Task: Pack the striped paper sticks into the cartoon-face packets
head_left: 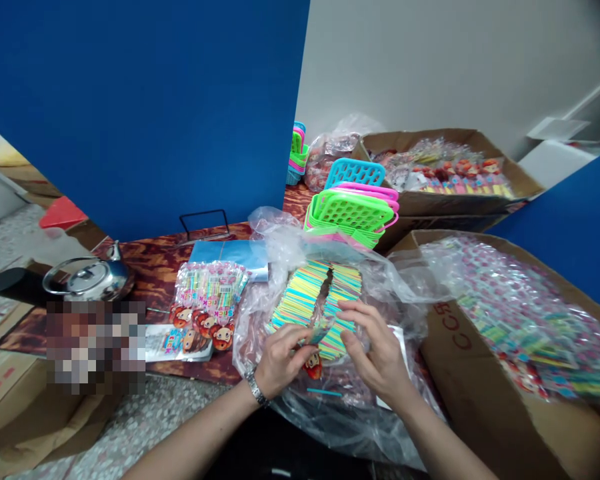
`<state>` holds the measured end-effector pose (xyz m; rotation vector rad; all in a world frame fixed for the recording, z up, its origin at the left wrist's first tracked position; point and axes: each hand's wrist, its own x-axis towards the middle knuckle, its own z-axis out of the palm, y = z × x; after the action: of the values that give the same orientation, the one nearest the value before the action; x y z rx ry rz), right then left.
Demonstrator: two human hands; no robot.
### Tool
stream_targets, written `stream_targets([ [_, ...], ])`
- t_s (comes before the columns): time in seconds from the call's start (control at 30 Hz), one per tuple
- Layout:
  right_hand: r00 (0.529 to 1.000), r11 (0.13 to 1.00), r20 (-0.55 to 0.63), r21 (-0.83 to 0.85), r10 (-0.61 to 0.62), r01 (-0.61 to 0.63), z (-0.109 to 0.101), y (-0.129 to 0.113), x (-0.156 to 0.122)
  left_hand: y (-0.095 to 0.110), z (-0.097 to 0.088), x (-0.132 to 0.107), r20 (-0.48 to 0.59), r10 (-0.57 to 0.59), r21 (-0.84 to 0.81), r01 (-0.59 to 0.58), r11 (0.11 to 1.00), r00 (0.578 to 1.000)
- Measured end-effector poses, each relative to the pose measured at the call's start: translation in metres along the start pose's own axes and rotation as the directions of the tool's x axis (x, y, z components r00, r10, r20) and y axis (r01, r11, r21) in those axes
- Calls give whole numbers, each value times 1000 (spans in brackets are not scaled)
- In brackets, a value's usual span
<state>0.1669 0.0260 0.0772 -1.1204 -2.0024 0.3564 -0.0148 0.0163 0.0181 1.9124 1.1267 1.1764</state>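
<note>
My left hand (283, 360), with a metal watch at its wrist, pinches a small clear packet (322, 331). A red-haired cartoon head (313, 367) shows just below those fingers. Over the right side of a pile of thin coloured sticks (300, 293), my right hand (380, 353) hovers or rests with fingers apart; I cannot tell if it touches them. The yellow, blue and pink sticks lie in two bundles on a crumpled clear plastic bag (260, 313). A single blue stick (324, 392) lies nearer to me on the plastic.
Filled stick packets (213, 293) lie fanned out at left, beside a steel kettle (87, 277). Stacked plastic baskets (353, 210) stand behind the bag. Cardboard boxes of packets stand at the back (450, 207) and right (460, 373). A blue panel (145, 113) rises behind.
</note>
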Motion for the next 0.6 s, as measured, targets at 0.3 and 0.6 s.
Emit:
stream_targets([
  [0.3,998,987,-17,-151,-55,52,-5,24,-7,-15,-89,-18,-114,-222,215,242,946,968],
  [0.6,982,868,100,-489,159,-91,-23,120,-45,-90,-189,-1,-382,-427,349,555,755,820],
])
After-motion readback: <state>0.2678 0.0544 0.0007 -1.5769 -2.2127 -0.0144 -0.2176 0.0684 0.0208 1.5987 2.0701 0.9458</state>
